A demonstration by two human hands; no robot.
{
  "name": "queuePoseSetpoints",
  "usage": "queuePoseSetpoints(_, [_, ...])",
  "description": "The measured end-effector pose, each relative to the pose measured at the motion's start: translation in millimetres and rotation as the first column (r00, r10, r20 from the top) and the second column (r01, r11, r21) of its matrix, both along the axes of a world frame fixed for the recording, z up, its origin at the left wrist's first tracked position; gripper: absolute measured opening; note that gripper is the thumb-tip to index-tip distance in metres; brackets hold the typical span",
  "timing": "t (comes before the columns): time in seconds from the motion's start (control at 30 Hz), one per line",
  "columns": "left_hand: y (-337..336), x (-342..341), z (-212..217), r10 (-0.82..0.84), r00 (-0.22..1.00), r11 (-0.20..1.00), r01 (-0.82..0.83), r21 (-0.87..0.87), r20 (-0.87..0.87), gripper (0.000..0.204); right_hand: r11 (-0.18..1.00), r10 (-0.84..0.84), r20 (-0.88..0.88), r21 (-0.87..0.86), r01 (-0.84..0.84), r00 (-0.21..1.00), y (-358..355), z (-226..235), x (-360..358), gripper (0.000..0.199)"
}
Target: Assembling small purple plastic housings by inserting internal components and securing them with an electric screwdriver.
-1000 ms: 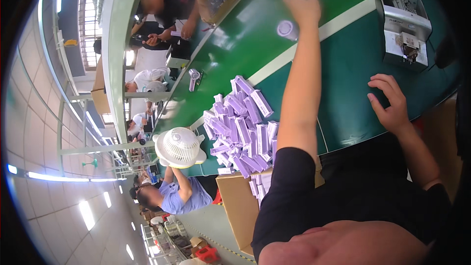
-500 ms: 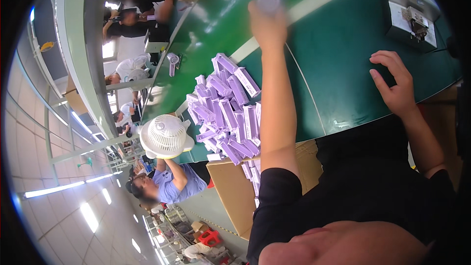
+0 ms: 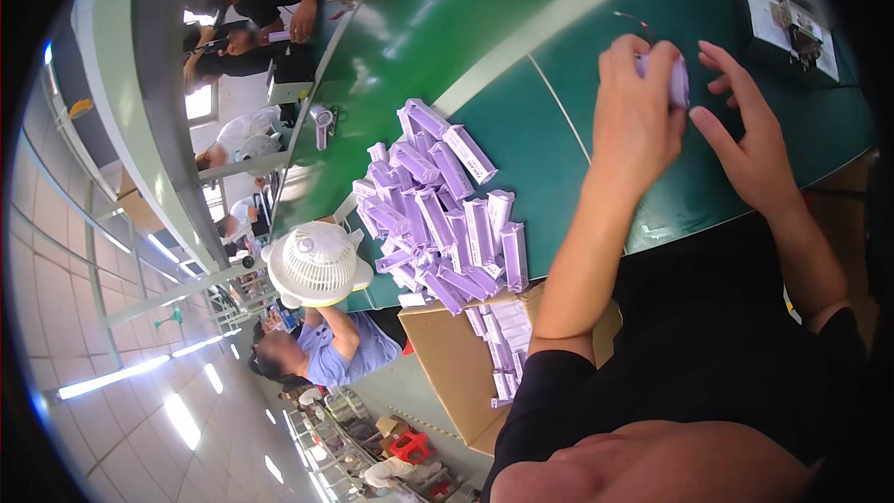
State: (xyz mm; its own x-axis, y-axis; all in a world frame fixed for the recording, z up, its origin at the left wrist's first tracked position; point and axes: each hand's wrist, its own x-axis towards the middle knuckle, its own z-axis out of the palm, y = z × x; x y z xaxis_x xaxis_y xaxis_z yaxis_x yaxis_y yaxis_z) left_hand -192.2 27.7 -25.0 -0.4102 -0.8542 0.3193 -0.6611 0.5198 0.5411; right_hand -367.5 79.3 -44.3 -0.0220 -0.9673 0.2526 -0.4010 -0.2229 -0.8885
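Observation:
My left hand (image 3: pixel 635 121) is closed around a lilac rounded device (image 3: pixel 681 84) above the green work surface. A thin wire (image 3: pixel 635 19) sticks out beyond its far side, and my fingers hide much of the device. Close by on the right, my right hand (image 3: pixel 756 149) is open, its thumb and fingers spread toward the device and holding nothing. To the left of my left arm lies a heap of long lilac plastic housings (image 3: pixel 433 214), piled at various angles.
At the upper right stands a metal fixture (image 3: pixel 792 23). Below the heap, a cardboard box (image 3: pixel 442 354) holds more lilac housings. A white fan (image 3: pixel 317 263) stands beyond the heap. Another lilac device (image 3: pixel 322 126) lies on the far green belt (image 3: pixel 391 56), near other people at work.
My left hand has come back from the far belt toward my right hand, bringing the lilac device. My right hand has stayed nearly in place, its fingers now beside the device.

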Motion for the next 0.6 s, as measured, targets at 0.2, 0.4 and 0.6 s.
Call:
queuePoseSetpoints(0.2, [46,2,-7,0.080,0.989,0.989,-0.064,0.134,-0.120,0.075,0.996,0.084,-0.069,-0.004,-0.085,0.994,-7,-12,4,0.055])
queuePoseSetpoints(0.4, [90,62,8,0.393,0.916,0.919,-0.394,-0.005,0.080,0.056,0.983,0.177,-0.121,-0.036,-0.182,0.977,-12,-10,-3,0.054])
queuePoseSetpoints(0.6, [144,112,28,0.698,0.613,0.685,-0.722,-0.096,0.371,0.058,0.953,0.270,-0.135,-0.100,-0.285,0.953,-13,-1,-6,0.057])
